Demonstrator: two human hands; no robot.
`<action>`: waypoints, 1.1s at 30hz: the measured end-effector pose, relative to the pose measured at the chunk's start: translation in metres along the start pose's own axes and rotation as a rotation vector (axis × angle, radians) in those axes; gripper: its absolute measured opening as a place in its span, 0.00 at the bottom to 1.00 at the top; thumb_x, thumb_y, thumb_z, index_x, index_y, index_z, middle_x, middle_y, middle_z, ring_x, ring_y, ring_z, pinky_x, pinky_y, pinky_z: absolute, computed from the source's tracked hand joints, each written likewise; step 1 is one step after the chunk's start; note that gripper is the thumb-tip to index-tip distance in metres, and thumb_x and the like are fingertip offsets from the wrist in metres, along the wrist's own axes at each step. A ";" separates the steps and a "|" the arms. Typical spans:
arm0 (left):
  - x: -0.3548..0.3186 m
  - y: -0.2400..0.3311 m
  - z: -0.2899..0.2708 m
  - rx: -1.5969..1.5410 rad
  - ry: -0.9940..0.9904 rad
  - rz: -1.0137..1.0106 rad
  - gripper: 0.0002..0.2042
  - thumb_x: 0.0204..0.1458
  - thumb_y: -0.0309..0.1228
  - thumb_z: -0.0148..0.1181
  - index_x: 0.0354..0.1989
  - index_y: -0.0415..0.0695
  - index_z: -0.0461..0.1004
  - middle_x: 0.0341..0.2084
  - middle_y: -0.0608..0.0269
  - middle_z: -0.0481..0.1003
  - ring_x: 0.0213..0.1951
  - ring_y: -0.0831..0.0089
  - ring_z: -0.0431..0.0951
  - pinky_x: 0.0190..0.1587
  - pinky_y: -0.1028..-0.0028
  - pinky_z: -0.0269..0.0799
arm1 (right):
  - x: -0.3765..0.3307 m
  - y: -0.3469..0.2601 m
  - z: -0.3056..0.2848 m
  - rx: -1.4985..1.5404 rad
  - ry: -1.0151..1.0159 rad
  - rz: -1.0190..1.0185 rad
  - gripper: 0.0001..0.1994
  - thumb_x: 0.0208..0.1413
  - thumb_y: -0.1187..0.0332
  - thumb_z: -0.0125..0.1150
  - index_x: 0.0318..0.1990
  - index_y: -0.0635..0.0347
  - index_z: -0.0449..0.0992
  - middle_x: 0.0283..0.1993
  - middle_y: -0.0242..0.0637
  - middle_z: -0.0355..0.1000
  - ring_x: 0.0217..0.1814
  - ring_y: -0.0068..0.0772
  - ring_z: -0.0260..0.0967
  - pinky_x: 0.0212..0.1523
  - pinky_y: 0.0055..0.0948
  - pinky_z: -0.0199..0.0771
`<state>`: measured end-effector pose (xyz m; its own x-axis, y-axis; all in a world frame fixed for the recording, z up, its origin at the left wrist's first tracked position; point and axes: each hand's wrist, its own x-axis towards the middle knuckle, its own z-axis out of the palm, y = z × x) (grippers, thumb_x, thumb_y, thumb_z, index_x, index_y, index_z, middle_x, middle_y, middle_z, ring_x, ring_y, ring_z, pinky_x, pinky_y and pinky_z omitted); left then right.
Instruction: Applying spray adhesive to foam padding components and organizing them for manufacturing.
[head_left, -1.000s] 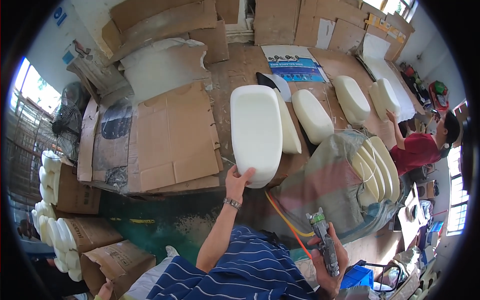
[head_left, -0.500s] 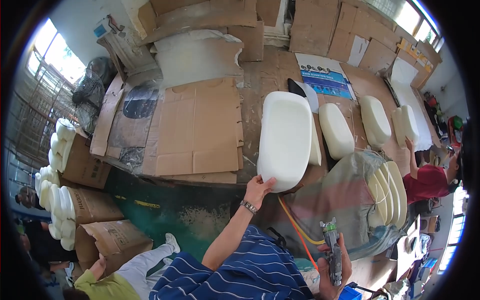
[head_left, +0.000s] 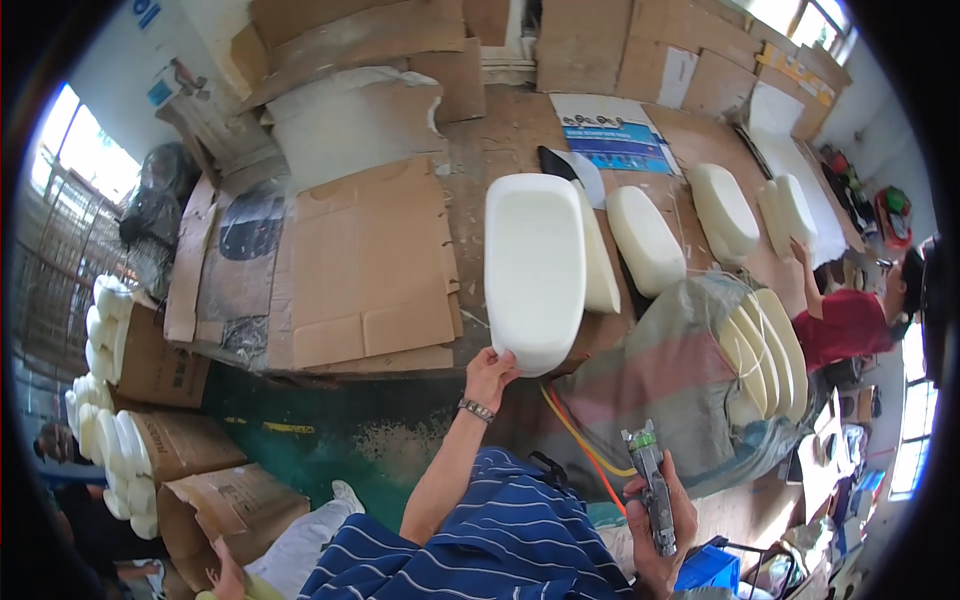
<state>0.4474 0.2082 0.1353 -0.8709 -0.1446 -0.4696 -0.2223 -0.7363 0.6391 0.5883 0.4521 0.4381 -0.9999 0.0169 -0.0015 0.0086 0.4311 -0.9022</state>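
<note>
A white, hollow, rounded moulded piece [head_left: 535,265] like a shallow tub rests at the front edge of the cardboard-covered table [head_left: 470,220]. My left hand [head_left: 490,378] pinches its near rim, thumb on top; the fingers beneath are partly hidden. At the lower right, my right hand [head_left: 680,515] is wrapped round a grey, stained spray gun [head_left: 656,495] with a green collar, held upright away from the table. A cream moulded piece [head_left: 598,255] stands just right of the white one, partly behind it.
More cream pieces [head_left: 645,240] line the table to the right, where a person in red [head_left: 850,325] touches one. A covered stack [head_left: 650,370] stands near me; orange and yellow hoses [head_left: 590,445] run beside it. Boxes [head_left: 185,445] and another person's hand [head_left: 228,572] are at left.
My view has shifted, so the table and pieces sit further left in the picture. My left hand keeps its hold on the white piece; the spray gun now tilts more to the left.
</note>
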 end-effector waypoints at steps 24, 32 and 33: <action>0.001 -0.006 0.001 -0.017 -0.029 0.015 0.12 0.61 0.28 0.62 0.49 0.36 0.70 0.40 0.60 0.79 0.41 0.70 0.82 0.45 0.68 0.84 | -0.013 0.019 -0.021 -0.154 -0.025 -0.187 0.28 0.52 0.74 0.66 0.62 0.72 0.71 0.39 0.49 0.78 0.36 0.35 0.77 0.43 0.30 0.76; 0.003 -0.008 0.000 -0.032 -0.032 0.008 0.11 0.62 0.26 0.61 0.48 0.37 0.70 0.41 0.61 0.79 0.41 0.72 0.82 0.45 0.69 0.83 | -0.024 0.029 -0.025 -0.202 -0.017 -0.089 0.27 0.52 0.75 0.65 0.61 0.74 0.71 0.41 0.50 0.79 0.40 0.33 0.78 0.45 0.30 0.76; 0.004 -0.009 -0.001 -0.037 -0.045 0.018 0.11 0.62 0.26 0.60 0.49 0.36 0.70 0.41 0.61 0.79 0.41 0.72 0.82 0.45 0.69 0.83 | -0.025 0.029 -0.024 -0.199 -0.010 -0.103 0.27 0.52 0.75 0.65 0.61 0.74 0.71 0.41 0.49 0.79 0.40 0.33 0.78 0.45 0.30 0.76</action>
<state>0.4463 0.2138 0.1272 -0.8935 -0.1292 -0.4301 -0.1905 -0.7582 0.6236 0.6143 0.4858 0.4223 -0.9957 -0.0450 0.0814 -0.0921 0.5995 -0.7951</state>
